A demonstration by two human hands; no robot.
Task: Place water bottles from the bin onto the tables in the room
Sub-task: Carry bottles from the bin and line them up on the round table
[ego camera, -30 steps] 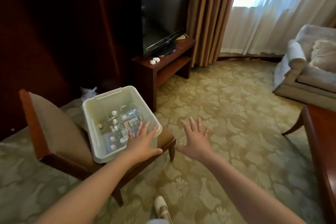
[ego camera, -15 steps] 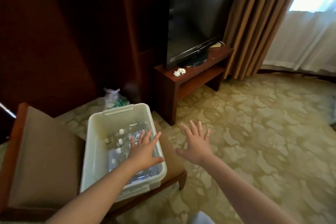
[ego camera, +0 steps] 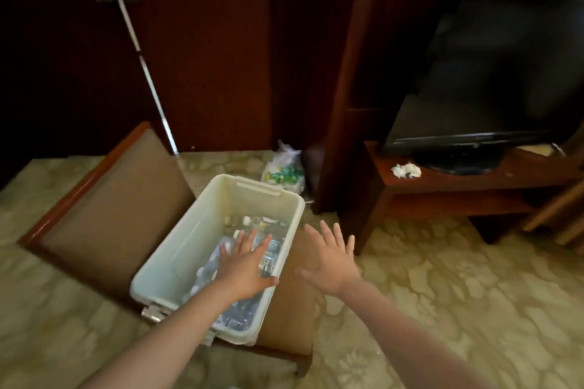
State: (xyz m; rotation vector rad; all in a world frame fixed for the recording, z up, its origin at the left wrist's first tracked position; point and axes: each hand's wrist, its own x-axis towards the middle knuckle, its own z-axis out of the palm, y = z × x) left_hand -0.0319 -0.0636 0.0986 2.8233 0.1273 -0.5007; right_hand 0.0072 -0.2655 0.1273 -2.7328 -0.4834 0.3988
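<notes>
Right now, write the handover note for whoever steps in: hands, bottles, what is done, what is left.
Left hand: open, fingers spread, reaching into the bin over the bottles; contact cannot be told.
Right hand: open, holding nothing, just right of the bin.
Water bottles: all lying in the bin, which stands on the chair.
Done: nothing visible; no bottle shows on the TV table.
Left: grip a bottle, lift it out, carry it to a table, then repeat.

Water bottles in bin on chair.
</notes>
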